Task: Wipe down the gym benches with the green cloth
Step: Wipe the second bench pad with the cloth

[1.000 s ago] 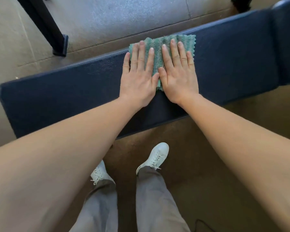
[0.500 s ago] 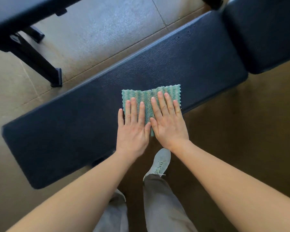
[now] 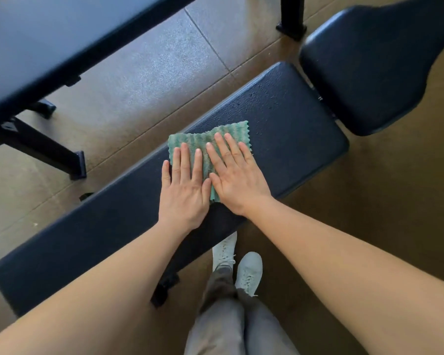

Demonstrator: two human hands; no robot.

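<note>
bench [image 3: 118,226] runs lower-left to upper-right

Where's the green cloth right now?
In the head view, the cloth lies flat on the long bench pad, mid-frame, pressed under the left hand and the right hand.

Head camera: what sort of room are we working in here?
Most likely a gym floor. A long padded bench with a separate seat pad beside it, a second bench on black steel legs, and a tiled floor.
</note>
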